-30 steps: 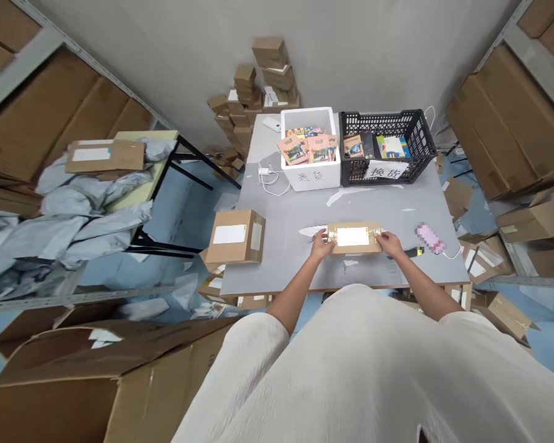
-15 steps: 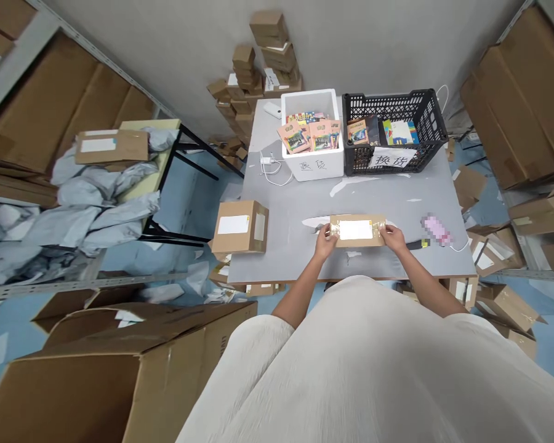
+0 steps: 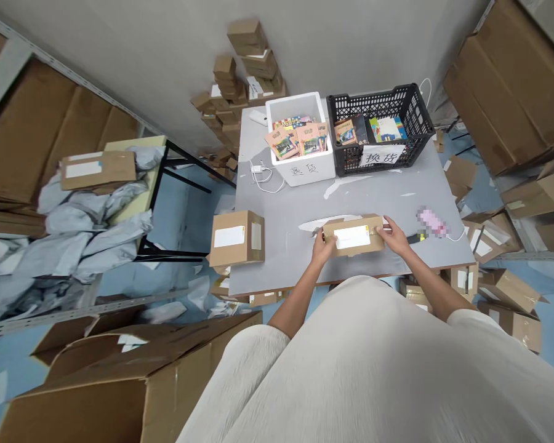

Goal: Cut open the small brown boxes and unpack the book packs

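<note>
Grey wall (image 3: pixel 373 43) at the back, blue floor (image 3: pixel 182 203), boxes pretty much everywhere, and a grey surface (image 3: pixel 284 237) right in front of the person. Both hands are busy with one small cardboard box (image 3: pixel 353 225): left hand (image 3: pixel 324 247) grips one end, right hand (image 3: pixel 394 236) grips the other, thumbs on the side with the white label (image 3: pixel 351 237). Box is at the near part of the surface, leaning a bit, can't tell if its bottom edge is touching down. Just beside the right hand lies something dark with a yellow tip (image 3: pixel 421 236), and past that a blurred-out pink thing (image 3: pixel 431 221) with a white cable. Farther back sit a white foam box (image 3: pixel 305 174) and a black plastic crate (image 3: pixel 346 163) side by side, both with books in them and handwriting on the front. Bigger labelled carton (image 3: pixel 233 255) is at the left edge, well apart from the hands. Off to the left, grey plastic parcels (image 3: pixel 69 255) are piled up on and around a yellowish second surface (image 3: pixel 159 147)
</note>
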`<state>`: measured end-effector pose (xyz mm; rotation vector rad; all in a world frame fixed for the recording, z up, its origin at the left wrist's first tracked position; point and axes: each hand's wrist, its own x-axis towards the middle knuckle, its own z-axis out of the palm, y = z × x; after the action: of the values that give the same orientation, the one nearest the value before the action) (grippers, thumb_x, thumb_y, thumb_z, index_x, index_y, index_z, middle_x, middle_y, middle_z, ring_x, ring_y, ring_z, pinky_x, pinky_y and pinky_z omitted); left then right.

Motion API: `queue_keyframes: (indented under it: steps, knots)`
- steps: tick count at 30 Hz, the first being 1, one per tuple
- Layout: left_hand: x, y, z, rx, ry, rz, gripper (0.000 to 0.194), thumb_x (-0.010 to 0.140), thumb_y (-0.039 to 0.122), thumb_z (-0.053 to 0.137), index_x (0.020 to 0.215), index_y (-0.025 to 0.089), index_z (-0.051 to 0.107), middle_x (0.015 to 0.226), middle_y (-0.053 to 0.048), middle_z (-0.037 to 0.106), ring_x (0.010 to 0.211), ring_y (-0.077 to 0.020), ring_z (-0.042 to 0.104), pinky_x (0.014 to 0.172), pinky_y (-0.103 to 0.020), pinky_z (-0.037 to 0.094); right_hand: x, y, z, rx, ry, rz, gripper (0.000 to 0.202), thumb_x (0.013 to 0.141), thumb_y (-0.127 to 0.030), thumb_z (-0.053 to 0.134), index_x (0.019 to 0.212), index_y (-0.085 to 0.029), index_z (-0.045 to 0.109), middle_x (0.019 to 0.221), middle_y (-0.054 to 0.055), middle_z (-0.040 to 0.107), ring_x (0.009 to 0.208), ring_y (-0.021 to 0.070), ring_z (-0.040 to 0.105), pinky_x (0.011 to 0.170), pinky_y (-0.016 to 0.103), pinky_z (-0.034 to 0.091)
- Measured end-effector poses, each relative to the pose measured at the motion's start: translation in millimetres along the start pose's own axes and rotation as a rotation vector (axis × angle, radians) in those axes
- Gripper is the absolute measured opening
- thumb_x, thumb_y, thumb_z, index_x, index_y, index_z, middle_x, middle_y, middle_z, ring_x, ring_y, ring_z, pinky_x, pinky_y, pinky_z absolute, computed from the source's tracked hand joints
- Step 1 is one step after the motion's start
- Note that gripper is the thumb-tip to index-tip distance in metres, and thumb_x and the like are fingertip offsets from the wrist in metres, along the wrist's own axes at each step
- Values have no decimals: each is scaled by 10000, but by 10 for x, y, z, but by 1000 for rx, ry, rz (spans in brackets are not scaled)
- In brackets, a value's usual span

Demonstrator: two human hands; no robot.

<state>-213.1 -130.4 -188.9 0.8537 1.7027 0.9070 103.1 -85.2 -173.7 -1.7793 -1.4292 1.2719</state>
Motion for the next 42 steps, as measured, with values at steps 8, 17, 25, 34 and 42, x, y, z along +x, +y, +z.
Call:
queue_keyframes:
  steps: [8,17,25,34,42]
  knots:
    - [224,-45,57,3,97,37,668,992,529,717,1575,259,535,1426,-133,676,1265,-263,678,1079,-381,537,222,-130,40,29,17,79,862,987,-802,546,1676,-287,496,1385,124,734,1203,310,731,1102,474,571]
    - [216,-513,108,95,98,-81,539,931,417,777,1406,201,640,1051,-54,699,1006,-228,700,996,-390,562,171,323,317,-130,69,227,581,893,-675,719,1254,-222,758,1047,114,815,1066,328,759,995,435,583]
    - [291,-461,147,-10,115,-47,655,866,350,809,1478,241,601,1412,-140,682,1204,-241,699,1054,-419,578,232,299,361,-31,100,145,605,868,-507,717,1393,-206,715,1387,158,763,1182,303,749,1119,488,572]
    - [319,-101,124,-122,-7,-51,987,825,225,795,1718,285,377,1527,-164,658,1343,-298,681,1059,-423,581,348,182,308,194,41,26,984,763,-369,713,1704,-225,462,1581,176,653,1380,313,669,1199,527,529]
    - [365,2,174,-32,78,-48,693,1011,586,716,1558,200,537,1357,-156,688,1230,-264,689,1060,-364,529,419,106,168,170,122,80,742,921,-689,584,1504,-239,675,1329,125,770,1219,305,711,1055,435,600]
